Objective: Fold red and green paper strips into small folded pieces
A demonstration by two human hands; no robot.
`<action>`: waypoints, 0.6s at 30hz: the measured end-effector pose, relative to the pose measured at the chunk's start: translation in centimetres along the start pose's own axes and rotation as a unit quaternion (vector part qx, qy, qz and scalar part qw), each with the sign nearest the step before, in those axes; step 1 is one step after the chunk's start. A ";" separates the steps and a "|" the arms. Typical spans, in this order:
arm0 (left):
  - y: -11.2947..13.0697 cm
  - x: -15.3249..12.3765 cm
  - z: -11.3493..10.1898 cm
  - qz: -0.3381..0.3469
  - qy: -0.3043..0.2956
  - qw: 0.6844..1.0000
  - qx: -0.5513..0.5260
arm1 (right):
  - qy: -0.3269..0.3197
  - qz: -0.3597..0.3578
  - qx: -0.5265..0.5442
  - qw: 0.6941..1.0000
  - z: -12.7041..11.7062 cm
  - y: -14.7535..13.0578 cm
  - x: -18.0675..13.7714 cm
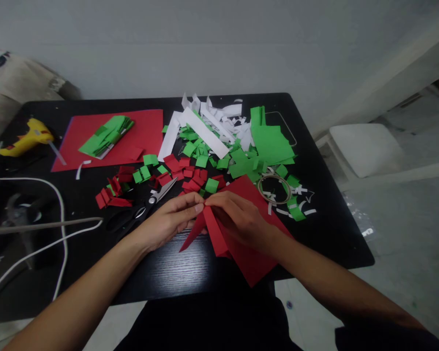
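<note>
The left hand and the right hand are pinching the far end of a folded red paper, its flaps spreading toward the near edge of the table; a red sheet is lying beneath the right hand. The paper is probably feeling light and fairly stiff, though creasing or tearing easily, so a gentle hold along its folded edge is looking safest

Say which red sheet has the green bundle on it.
The back-left red sheet, near the glue gun: the green bundle lies on it. The other red sheet is at the front, under the right hand.
</note>
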State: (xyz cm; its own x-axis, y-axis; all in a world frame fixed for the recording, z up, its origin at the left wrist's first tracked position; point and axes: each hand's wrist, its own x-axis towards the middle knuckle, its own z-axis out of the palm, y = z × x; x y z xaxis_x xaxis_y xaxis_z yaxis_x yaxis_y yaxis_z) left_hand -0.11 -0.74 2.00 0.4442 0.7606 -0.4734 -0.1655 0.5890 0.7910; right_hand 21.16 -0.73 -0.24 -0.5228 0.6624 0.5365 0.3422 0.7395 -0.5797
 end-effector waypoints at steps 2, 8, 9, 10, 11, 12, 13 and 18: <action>0.1 0.0 0.0 -0.005 -0.009 1.000 -0.003 | 0.027 0.006 0.022 0.999 0.1 0.0 0.1; -0.4 0.0 -0.6 0.027 0.021 0.994 0.105 | 0.055 0.054 0.082 0.994 0.1 -0.1 0.5; -0.4 0.0 -0.7 0.038 0.017 0.992 0.119 | 0.051 0.065 0.092 0.992 0.0 -0.1 0.5; -0.4 0.1 -0.8 0.052 0.010 0.990 0.133 | 0.049 0.077 0.102 0.991 -0.1 -0.1 0.6; -0.4 0.1 -0.8 0.069 0.002 0.986 0.153 | 0.048 0.092 0.112 0.988 -0.1 -0.2 0.6; -0.4 0.2 -0.9 0.092 0.002 0.979 0.181 | 0.049 0.108 0.122 0.985 -0.1 -0.2 0.7; -0.4 0.2 -1.0 0.123 0.013 0.968 0.217 | 0.051 0.127 0.134 0.982 -0.2 -0.2 0.7; -0.1 -0.4 -1.3 0.350 0.078 0.843 0.402 | 0.038 0.235 0.226 0.945 -0.1 -0.4 1.0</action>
State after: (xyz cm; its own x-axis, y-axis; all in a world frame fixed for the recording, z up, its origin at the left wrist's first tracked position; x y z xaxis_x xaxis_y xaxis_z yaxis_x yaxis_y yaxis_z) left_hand -1.36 -0.74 1.57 0.3539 0.9083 0.2230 0.3384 -0.3467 0.8748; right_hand 20.61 -0.33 0.57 -0.3322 0.9246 0.1865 0.1460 0.2457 -0.9583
